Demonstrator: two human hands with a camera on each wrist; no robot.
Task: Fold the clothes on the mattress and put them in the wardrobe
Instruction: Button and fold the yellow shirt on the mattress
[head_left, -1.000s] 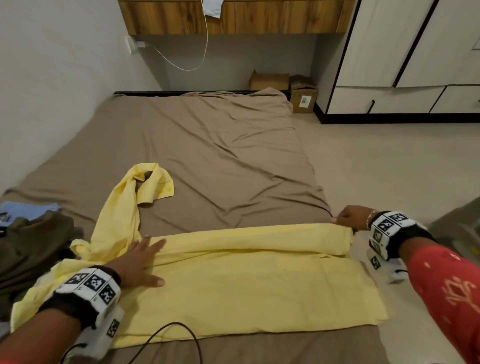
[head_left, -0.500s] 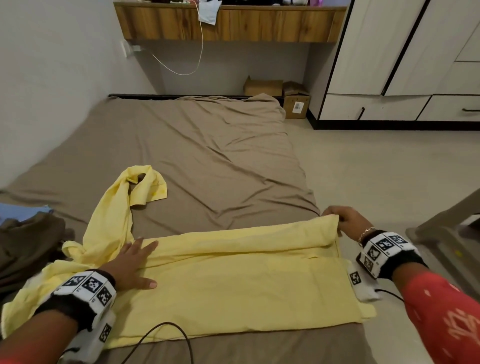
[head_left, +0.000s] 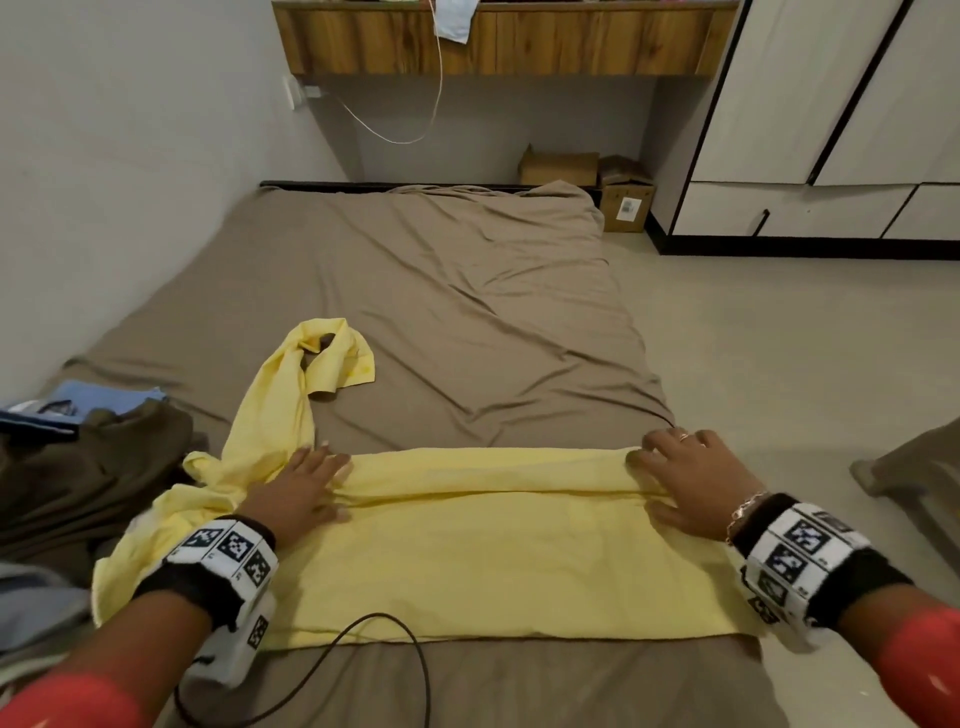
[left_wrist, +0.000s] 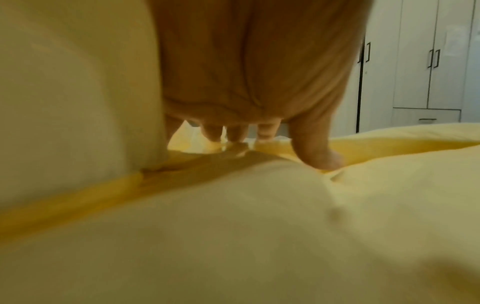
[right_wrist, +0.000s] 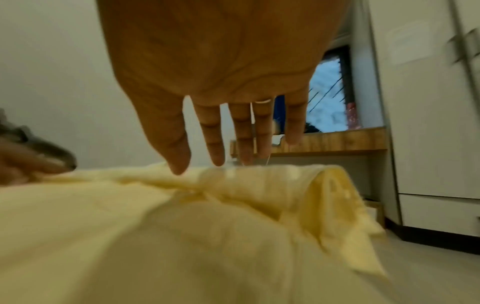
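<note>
A pale yellow garment (head_left: 493, 551) lies spread across the near end of the brown mattress (head_left: 447, 291), its far edge folded over into a long band. One sleeve (head_left: 291, 395) trails away to the upper left. My left hand (head_left: 306, 486) rests flat on the left end of the fold, fingers straight. My right hand (head_left: 685, 478) lies flat on the right end, fingers spread over the folded edge (right_wrist: 259, 174). In the left wrist view my left fingertips (left_wrist: 233, 137) press into the yellow cloth (left_wrist: 233, 226). The white wardrobe (head_left: 831, 130) stands at the back right.
A heap of dark olive and blue clothes (head_left: 78, 467) sits at the left of the mattress. A black cable (head_left: 363, 654) loops over the near edge. Cardboard boxes (head_left: 587, 182) stand against the far wall under a wooden shelf (head_left: 493, 41). Bare floor (head_left: 805, 364) lies to the right.
My right hand has let go of the pinched corner and now lies flat on the fold's right end. My left hand has slid a little forward onto the fold.
</note>
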